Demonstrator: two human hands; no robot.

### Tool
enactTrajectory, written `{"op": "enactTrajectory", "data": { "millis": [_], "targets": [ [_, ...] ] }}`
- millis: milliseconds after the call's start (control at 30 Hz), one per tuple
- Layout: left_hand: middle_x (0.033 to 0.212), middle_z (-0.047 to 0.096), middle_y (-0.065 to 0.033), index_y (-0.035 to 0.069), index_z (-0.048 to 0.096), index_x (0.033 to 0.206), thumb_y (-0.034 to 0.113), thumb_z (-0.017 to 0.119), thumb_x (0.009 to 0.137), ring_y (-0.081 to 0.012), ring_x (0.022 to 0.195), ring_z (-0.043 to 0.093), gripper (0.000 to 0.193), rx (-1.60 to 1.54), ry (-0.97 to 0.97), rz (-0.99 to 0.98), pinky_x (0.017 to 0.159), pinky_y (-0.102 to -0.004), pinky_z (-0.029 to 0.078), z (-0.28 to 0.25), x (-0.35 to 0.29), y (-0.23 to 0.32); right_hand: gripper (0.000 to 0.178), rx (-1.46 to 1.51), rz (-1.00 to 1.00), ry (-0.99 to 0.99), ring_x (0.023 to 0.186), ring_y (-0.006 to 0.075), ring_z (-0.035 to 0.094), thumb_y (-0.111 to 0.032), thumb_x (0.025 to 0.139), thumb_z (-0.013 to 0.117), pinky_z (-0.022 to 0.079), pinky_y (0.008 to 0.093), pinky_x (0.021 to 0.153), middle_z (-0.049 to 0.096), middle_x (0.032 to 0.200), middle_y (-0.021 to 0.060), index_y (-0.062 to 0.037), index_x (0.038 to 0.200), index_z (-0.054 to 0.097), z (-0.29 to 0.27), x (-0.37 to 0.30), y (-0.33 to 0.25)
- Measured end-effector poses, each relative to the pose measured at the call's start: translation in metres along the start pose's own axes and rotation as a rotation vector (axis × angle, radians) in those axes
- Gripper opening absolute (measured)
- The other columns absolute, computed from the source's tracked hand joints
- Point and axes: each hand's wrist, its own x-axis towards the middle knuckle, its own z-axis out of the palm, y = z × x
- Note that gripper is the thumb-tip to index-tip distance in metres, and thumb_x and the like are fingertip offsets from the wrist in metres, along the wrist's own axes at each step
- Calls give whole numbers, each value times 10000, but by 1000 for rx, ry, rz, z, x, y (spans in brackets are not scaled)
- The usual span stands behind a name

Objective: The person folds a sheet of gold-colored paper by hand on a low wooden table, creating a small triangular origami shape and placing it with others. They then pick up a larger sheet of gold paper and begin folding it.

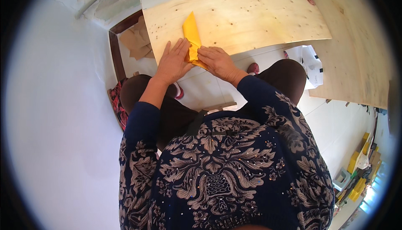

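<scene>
At upper centre of the frame, by the table (259,20)'s edge, the gold sheet (191,27) sits under a near-flat left hand (172,61) and bent-fingered right hand (220,64), whose grip I can't tell; even pressure should crisp those folds!

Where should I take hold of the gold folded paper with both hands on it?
Probably the pointed far end of the gold folded paper, pinched from the table's far side: it extends over the table, clear of the left hand and right hand, which flank the near part.
</scene>
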Motion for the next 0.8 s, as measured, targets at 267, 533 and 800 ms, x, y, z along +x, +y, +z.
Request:
{"op": "enactTrajectory", "data": {
  "millis": [267, 533, 800],
  "targets": [
    [1146, 629, -30, 93, 673, 1041, 137, 683, 772, -212, 1216, 519, 272, 48, 156, 188, 1135, -434, 296, 6, -8, -1, 302, 29, 15, -24, 1152, 202, 598, -236, 848, 689, 442, 355, 956, 645, 1209, 59, -113, 1122, 653, 0, -1, 4],
    [1212, 623, -45, 93, 657, 1118, 134, 709, 781, -219, 1242, 513, 343, 70, 177, 106, 1154, -451, 254, 7, -26, 7, 329, 27, -41, -100, 1191, 225, 573, -194, 835, 711, 449, 371, 955, 612, 1243, 64, -87, 1139, 646, -7, -3, 8],
    [1184, 624, -39, 88, 660, 1104, 170, 689, 797, -226, 1224, 513, 319, 3, 249, 85, 1139, -453, 282, 19, -11, 14, 373, 146, 25, -87, 1197, 245, 562, -140, 827, 698, 435, 373, 969, 602, 1257, 82, -84, 1190, 631, -4, 0, 6]
  ]
}}
